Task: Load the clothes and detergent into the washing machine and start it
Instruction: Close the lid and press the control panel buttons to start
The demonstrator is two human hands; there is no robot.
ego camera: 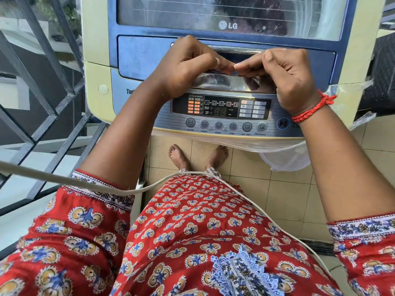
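A top-loading washing machine (96, 50) stands in front of me with its blue lid (145, 56) down. My left hand (188, 65) and my right hand (288, 77) meet fingertip to fingertip at the chrome lid handle (215, 81), fingers curled into its recess. The control panel (222, 107) lies just below my wrists; its display is dark. The start/pause button (283, 123) sits at the panel's right end. Something dark shows through the lid window (171, 13); I cannot tell whether it is clothes or a reflection. No detergent is in view.
A grey metal railing (42, 82) runs close along the left of the machine. A white cable (106, 186) crosses my lap. Clear plastic wrap (284, 154) hangs off the machine's front right. My bare feet (177, 155) stand on beige floor tiles (288, 199).
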